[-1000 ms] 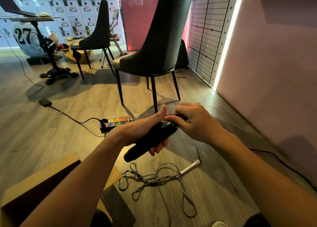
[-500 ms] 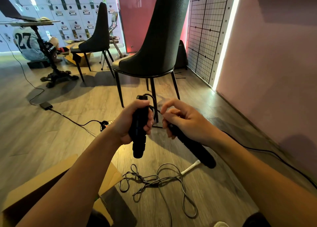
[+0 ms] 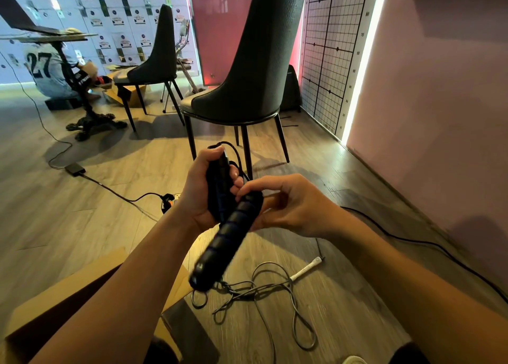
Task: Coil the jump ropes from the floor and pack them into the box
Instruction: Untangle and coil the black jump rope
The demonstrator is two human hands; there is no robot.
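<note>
My left hand (image 3: 200,196) grips one black jump-rope handle (image 3: 218,182) upright, with thin black cord looping from its top. My right hand (image 3: 291,204) pinches the top end of the second black ribbed handle (image 3: 225,242), which hangs slanted down to the left, blurred, crossing below the first. The black rope's cord (image 3: 428,244) trails off along the floor to the right. A grey jump rope (image 3: 264,289) with a white handle (image 3: 306,269) lies tangled on the floor below my hands. An open cardboard box (image 3: 74,289) sits at the lower left.
A dark chair (image 3: 247,69) stands right behind my hands, a second chair (image 3: 154,61) farther left. A power strip (image 3: 169,200) and its cable cross the floor at left. A person in a numbered shirt (image 3: 44,69) sits at the back left. A pink wall runs along the right.
My right hand has swung its handle from pointing down-right to pointing down-left, bringing it across under the handle in my left hand. Both hands have moved closer together.
</note>
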